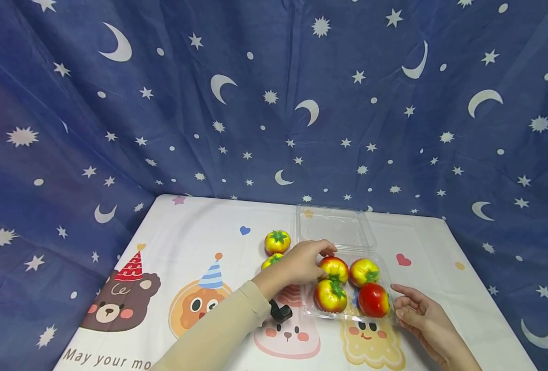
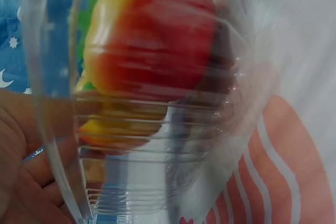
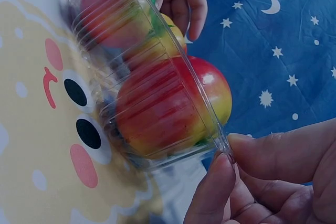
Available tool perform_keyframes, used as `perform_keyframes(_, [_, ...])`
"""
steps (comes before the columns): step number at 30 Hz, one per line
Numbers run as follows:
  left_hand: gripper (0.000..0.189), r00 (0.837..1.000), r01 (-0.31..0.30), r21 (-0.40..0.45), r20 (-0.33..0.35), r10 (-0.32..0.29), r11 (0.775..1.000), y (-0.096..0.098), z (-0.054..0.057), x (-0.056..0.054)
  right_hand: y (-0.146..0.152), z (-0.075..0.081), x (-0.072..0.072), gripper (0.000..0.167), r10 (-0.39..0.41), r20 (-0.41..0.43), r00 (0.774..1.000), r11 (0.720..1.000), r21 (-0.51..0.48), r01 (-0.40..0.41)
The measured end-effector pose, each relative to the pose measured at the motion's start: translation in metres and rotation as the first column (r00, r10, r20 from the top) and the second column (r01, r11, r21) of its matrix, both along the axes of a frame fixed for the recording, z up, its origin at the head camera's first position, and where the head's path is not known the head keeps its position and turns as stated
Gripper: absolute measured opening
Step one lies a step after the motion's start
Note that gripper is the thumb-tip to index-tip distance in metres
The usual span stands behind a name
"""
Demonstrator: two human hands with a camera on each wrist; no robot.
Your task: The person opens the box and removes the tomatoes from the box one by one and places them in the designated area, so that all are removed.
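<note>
A clear plastic clamshell box [image 1: 304,304] lies with its lid folded back, and several red-and-yellow tomatoes with green leafy tops sit in it. My left hand [image 1: 302,262] reaches over the box's left side, thumb and fingers curled round the back-left tomato [image 1: 336,268]. In front of that one is another tomato [image 1: 330,296]. On the right are a yellower tomato [image 1: 364,272] and a mostly red tomato [image 1: 373,300]. With thumb and finger my right hand [image 3: 278,177] pinches the box's rim at the near right corner, beside the red tomato [image 3: 168,108].
Two more tomatoes stand on the tablecloth left of the box: one at the back [image 1: 277,242] and one [image 1: 272,260] partly hidden by my left hand. The transparent lid [image 1: 334,226] lies towards the back edge. A starry blue curtain [image 1: 264,129] rises behind the table.
</note>
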State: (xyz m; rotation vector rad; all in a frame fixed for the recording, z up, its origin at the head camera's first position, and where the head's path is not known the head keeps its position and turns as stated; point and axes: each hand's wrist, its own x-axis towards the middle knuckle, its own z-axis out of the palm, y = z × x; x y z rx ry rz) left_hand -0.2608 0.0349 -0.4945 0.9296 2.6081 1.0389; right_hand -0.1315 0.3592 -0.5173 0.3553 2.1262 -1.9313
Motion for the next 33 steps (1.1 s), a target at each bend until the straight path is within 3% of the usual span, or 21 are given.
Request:
perform_keyframes(5, [0.058,0.998,-0.013,0.057,0.067,0.009,0.998,-0.002,0.000,0.000,-0.001,0.001,-0.001,0.059,-0.018,0.019,1.000,1.000,0.015,0.017])
perform_keyframes(12, [0.057,0.994,-0.018,0.129,0.109,0.004,0.991,-0.003,0.003,0.002,-0.005,0.002,-0.001,0.069,-0.024,0.050,0.998,0.998,0.055,0.021])
perform_keyframes(22, [0.052,0.991,-0.025,0.228,0.137,-0.006,0.973,-0.004,0.009,0.003,-0.008,0.007,0.000,0.073,-0.039,0.068,0.997,0.994,0.106,0.032])
perform_keyframes(33, [0.055,0.990,-0.049,0.276,0.139,0.010,0.960,-0.010,0.015,0.005,-0.010,0.008,-0.001,0.077,-0.030,0.071,0.997,0.987,0.158,0.019])
